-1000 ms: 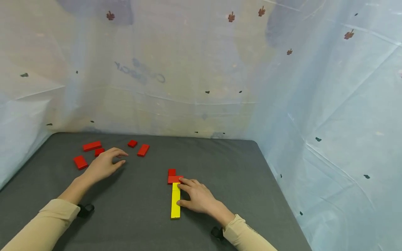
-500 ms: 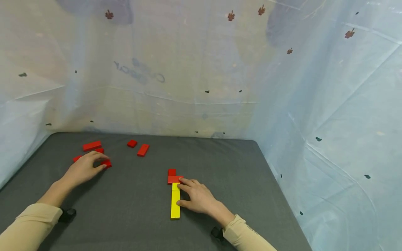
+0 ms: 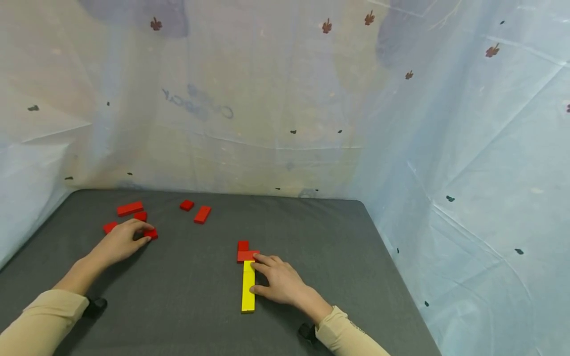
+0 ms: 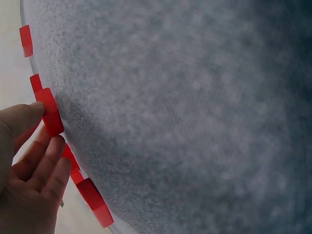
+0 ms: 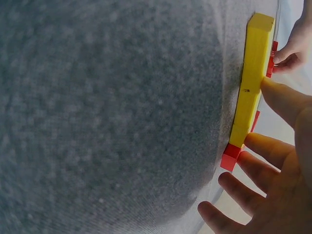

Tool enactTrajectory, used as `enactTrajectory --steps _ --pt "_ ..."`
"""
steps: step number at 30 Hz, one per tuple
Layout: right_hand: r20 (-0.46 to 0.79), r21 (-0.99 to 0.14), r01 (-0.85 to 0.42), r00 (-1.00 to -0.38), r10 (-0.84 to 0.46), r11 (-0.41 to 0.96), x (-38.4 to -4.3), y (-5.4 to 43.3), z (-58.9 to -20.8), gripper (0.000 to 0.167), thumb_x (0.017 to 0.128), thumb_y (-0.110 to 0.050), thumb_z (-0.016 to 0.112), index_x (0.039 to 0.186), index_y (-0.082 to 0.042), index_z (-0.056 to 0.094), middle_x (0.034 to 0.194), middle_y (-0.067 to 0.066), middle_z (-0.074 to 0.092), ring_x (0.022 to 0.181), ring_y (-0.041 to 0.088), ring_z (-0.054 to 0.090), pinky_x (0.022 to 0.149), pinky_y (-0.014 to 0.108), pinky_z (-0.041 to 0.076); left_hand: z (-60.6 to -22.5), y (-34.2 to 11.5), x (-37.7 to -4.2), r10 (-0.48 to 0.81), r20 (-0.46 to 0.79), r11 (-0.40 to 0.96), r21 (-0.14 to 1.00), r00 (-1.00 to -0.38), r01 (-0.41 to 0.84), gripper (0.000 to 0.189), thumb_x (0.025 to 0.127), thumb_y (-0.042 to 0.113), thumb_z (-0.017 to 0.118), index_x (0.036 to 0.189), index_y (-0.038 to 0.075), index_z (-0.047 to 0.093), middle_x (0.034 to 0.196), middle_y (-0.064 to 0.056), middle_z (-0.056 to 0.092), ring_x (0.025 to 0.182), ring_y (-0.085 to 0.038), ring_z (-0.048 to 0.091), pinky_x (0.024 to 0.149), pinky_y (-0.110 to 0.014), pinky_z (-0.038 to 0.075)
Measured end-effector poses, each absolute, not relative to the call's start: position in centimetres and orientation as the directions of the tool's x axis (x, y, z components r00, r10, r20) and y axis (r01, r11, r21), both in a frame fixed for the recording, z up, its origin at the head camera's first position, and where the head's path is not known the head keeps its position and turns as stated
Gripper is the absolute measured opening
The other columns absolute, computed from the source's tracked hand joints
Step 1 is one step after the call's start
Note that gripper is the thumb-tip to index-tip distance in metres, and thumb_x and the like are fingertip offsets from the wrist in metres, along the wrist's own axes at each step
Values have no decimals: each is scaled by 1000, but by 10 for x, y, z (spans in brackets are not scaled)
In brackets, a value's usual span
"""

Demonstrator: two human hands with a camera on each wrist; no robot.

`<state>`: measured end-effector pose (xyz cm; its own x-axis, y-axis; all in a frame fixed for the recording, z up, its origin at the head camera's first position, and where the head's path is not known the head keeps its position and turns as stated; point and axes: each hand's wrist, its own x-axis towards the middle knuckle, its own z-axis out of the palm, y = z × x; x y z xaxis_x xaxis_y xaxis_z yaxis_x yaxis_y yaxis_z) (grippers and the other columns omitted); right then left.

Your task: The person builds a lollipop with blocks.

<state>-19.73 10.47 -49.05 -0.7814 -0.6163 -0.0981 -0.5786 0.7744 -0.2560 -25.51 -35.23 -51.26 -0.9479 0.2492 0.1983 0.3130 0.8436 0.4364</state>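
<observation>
My left hand (image 3: 118, 242) is at the left of the dark table, pinching a small red block (image 4: 50, 114) between thumb and fingers. Other red blocks lie close by: one (image 3: 110, 227) partly behind the hand, another (image 3: 140, 216) just beyond it. My right hand (image 3: 281, 281) rests its fingertips along the right side of a long yellow bar (image 3: 248, 294), which has a seam near its far end. Against that end lies a crosswise red block (image 3: 244, 256), touched by a right finger, with a smaller red block (image 3: 243, 245) beyond.
A long red block (image 3: 129, 208) lies at the back left. Farther right are a small red block (image 3: 187, 205) and a slanted oblong one (image 3: 202, 214). A pale printed sheet (image 3: 249, 99) hangs behind and beside the grey table (image 3: 303, 222).
The left hand has drawn back to the left and now holds a red block that it hid before. The right hand and the yellow bar have stayed in place.
</observation>
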Motion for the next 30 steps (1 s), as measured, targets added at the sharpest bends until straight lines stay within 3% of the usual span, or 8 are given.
enactTrajectory --steps 9,30 --pt "-119 -192 -627 -748 -652 755 -195 102 -486 64 101 -46 67 154 -14 52 165 4 39 150 22 40 120 40 38 -511 -346 -252 250 201 835 450 -947 316 28 95 6 75 119 -8 70 119 -31 63 105 -47 65 86 -63 53" --pt "-109 -171 -642 -741 -662 747 -194 102 -485 64 102 -45 67 154 -12 51 165 5 38 150 23 40 120 38 38 -495 -274 -257 294 322 737 524 -900 428 27 97 5 72 124 0 70 123 -21 65 110 -42 65 88 -61 54"
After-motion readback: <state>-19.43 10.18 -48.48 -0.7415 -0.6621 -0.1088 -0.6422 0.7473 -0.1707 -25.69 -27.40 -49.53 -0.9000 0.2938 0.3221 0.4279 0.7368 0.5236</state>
